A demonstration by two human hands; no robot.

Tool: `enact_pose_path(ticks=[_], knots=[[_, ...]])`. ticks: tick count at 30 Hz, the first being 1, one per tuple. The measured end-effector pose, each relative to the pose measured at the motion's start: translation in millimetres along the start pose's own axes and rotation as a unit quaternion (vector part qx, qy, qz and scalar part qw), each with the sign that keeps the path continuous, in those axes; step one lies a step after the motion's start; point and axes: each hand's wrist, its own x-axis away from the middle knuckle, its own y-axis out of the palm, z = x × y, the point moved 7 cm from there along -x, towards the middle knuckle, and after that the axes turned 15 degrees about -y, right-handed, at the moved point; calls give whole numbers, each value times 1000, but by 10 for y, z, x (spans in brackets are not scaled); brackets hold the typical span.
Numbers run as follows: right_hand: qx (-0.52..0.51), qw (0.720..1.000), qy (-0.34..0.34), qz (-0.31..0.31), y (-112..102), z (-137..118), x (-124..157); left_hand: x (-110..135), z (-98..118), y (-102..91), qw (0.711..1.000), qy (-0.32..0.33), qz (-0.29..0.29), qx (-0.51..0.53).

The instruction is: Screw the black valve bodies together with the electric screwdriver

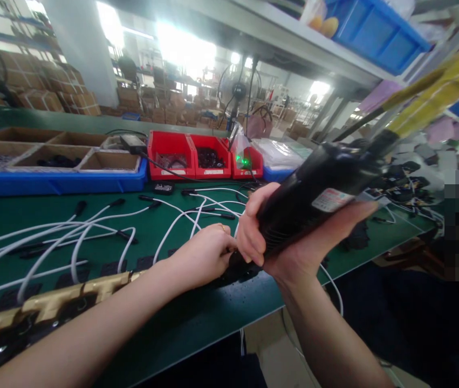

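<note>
My right hand [300,252] is wrapped round a thick black electric screwdriver [306,196] with a white label. Its rear end points up and right, with yellow-wrapped cable [431,102] leading away, and its tip is hidden behind my fingers. My left hand [200,256] is closed, fingertips pinched together beside the front of the screwdriver. A dark part [243,272] sits under both hands at the bench edge; I cannot make out its shape. Left of it runs a row of gold and black pieces [103,285] with white cables, partly covered by my left forearm.
White cables [103,218] with black ends lie across the green bench [209,307]. Behind them stand a divided blue tray [55,183] and red bins [171,156] of small parts. A shelf with a blue crate [378,37] hangs above. Someone in dark clothing sits at right.
</note>
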Motion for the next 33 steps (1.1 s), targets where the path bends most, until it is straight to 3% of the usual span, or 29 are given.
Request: enact_pose_path(ticks=[6, 9, 12, 14, 18, 23, 29, 33], knots=[[-21, 998, -40, -53, 36, -157, -91, 1, -1, -9, 1000, -14, -5, -15], [-26, 995, -5, -94, 20, -108, -44, 4, -5, -14, 1000, -23, -4, -16], [-57, 994, 16, -87, -28, -116, -6, 6, -10, -12, 1000, -26, -7, -13], [-63, 995, 18, -82, -55, -131, -1, 7, -15, -8, 1000, -26, -8, -12], [-49, 990, 2, -132, -6, -150, -8, 5, -24, -2, 1000, -23, -7, -12], [-38, 996, -21, -83, 15, -201, -41, -1, -28, -1, 1000, -18, -5, -6], [-9, 994, -36, -101, 73, -153, -23, 4, -28, -5, 1000, -13, -3, 8], [11, 1000, -16, 0, -52, -30, 27, 3, -22, -2, 1000, -12, -7, 7]])
